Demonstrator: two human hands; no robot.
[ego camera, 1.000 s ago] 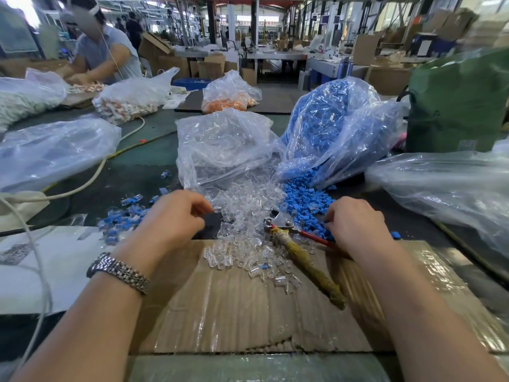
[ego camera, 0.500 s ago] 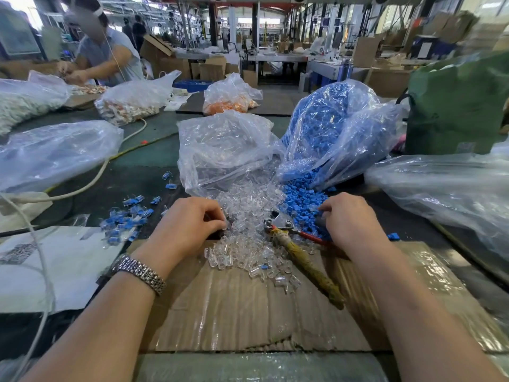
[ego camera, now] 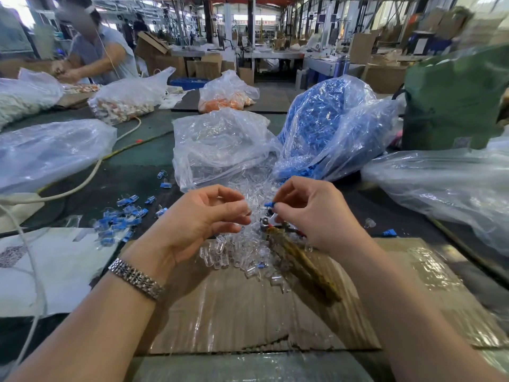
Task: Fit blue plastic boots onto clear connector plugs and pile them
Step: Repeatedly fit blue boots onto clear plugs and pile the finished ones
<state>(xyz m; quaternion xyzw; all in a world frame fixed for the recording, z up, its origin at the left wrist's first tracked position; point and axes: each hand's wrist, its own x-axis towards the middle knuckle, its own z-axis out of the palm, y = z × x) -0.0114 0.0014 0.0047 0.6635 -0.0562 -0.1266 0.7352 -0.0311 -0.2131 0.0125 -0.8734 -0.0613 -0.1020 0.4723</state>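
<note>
Two hands were raised close together but not touching: your right hand [ego camera: 308,210] pinched a blue boot [ego camera: 269,204] at its fingertips, its long axis pointing left toward your left hand [ego camera: 203,216], whose curled fingers seemed to pinch a clear plug [ego camera: 243,209], hard to make out. The boot was small, opaque and bright. Below the hands lay loose clear plugs [ego camera: 237,255] and a crimping tool [ego camera: 297,260]; left of your left hand, the finished pile [ego camera: 121,220].

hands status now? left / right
Left hand: pinching a clear connector plug.
Right hand: pinching a blue boot.
</note>
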